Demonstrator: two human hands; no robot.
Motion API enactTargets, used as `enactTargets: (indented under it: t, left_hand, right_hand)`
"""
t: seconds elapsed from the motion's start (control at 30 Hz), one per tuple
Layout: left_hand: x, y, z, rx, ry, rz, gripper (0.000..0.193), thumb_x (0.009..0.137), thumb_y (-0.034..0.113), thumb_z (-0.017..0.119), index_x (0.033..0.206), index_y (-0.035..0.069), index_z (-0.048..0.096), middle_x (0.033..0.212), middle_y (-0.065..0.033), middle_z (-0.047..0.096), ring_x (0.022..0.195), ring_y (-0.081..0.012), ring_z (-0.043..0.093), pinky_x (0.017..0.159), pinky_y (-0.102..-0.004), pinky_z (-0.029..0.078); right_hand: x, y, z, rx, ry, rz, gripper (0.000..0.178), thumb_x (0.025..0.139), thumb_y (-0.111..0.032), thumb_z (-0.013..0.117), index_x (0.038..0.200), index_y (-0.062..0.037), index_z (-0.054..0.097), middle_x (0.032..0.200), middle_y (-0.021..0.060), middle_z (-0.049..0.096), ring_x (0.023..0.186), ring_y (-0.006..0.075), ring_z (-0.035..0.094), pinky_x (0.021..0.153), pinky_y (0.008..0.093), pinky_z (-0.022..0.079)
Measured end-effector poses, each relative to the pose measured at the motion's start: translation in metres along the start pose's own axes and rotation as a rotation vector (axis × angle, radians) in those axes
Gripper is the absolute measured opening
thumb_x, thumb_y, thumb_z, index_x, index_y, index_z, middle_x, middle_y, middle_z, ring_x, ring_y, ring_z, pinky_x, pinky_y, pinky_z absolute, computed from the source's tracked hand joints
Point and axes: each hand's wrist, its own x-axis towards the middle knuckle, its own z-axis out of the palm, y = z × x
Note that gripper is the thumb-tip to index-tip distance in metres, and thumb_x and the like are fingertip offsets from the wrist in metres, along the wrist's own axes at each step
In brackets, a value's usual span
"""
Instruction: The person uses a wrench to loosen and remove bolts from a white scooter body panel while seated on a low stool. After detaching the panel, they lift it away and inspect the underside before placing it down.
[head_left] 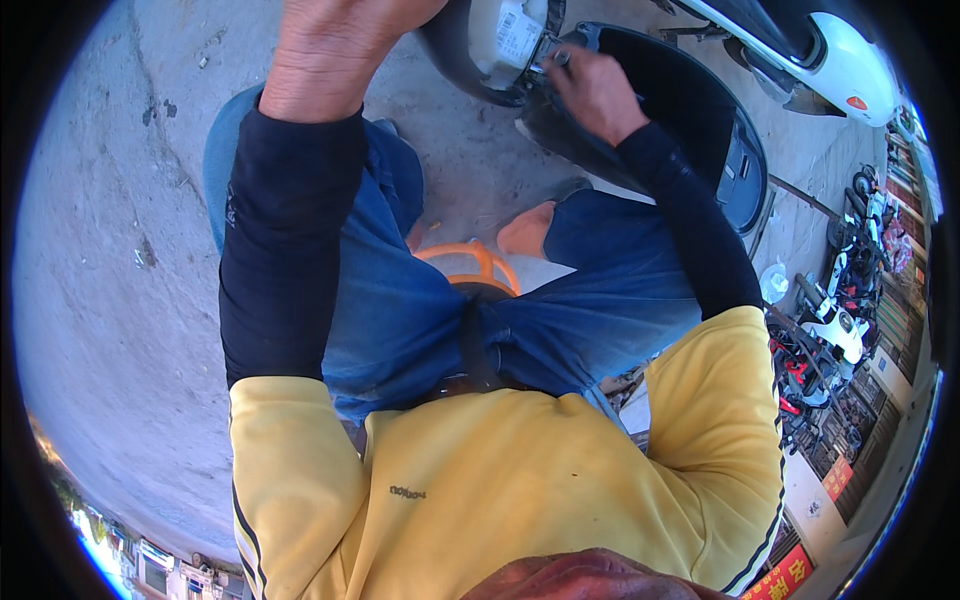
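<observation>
At the top edge my left hand point(350, 22) reaches forward, its fingers cut off by the frame. My right hand point(600, 98) is closed at the hinge end of a black, open scooter seat or storage shell point(600, 160). A small round metal end point(562, 58) shows at its fingertips; I cannot make out what it belongs to. Just left of that hand is a dark rounded scooter body part point(465, 55) with a white printed label point(515, 35).
I sit with knees apart over an orange-framed stool point(480, 262) on concrete ground point(110, 250). A white scooter point(850, 70) stands at the upper right. Along the right edge several motorcycles point(835, 330) are parked before shopfronts. A thin dark bar point(800, 195) crosses right of the black shell.
</observation>
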Motion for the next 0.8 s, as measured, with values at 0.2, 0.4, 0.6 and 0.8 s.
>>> enactTargets:
  t: [0.2, 0.4, 0.6, 0.8]
  left_hand:
    - [0.002, 0.004, 0.001, -0.129, -0.001, -0.077, 0.053, 0.072, 0.014, 0.07, 0.119, -0.007, 0.059, 0.102, -0.0099, 0.066, 0.092, -0.018, 0.061, 0.085, -0.0314, 0.05]
    - [0.006, 0.014, 0.003, 0.187, 0.041, -0.206, 0.053, 0.072, 0.015, 0.07, 0.119, -0.005, 0.058, 0.1, -0.0096, 0.065, 0.09, -0.0189, 0.06, 0.084, -0.0323, 0.05]
    - [0.002, 0.008, -0.005, 0.08, 0.004, -0.019, 0.053, 0.071, 0.017, 0.07, 0.118, -0.006, 0.058, 0.101, -0.0109, 0.063, 0.092, -0.02, 0.058, 0.084, -0.0325, 0.049]
    - [0.002, 0.007, -0.006, 0.093, 0.008, -0.083, 0.054, 0.071, 0.017, 0.07, 0.118, -0.007, 0.057, 0.1, -0.0104, 0.061, 0.091, -0.02, 0.057, 0.083, -0.0324, 0.048]
  right_hand:
    - [-0.046, -0.024, 0.046, -0.514, -0.192, -0.365, 0.025, 0.087, -0.008, 0.064, 0.11, 0.0015, 0.06, 0.104, 0.0134, 0.062, 0.094, 0.0275, 0.069, 0.068, 0.0382, 0.059]
    - [-0.043, -0.029, 0.037, -0.485, -0.039, -0.296, 0.022, 0.081, -0.007, 0.065, 0.102, 0.0003, 0.06, 0.092, 0.0109, 0.06, 0.087, 0.0267, 0.068, 0.061, 0.0372, 0.058]
    - [-0.039, -0.037, 0.033, -0.469, -0.095, -0.198, 0.024, 0.086, -0.005, 0.062, 0.109, -0.0008, 0.059, 0.099, 0.0113, 0.06, 0.09, 0.0276, 0.068, 0.068, 0.0378, 0.058]
    - [-0.04, -0.041, 0.03, -0.447, -0.06, -0.192, 0.02, 0.085, -0.005, 0.062, 0.104, -0.0021, 0.058, 0.098, 0.0112, 0.059, 0.09, 0.028, 0.069, 0.066, 0.0381, 0.057]
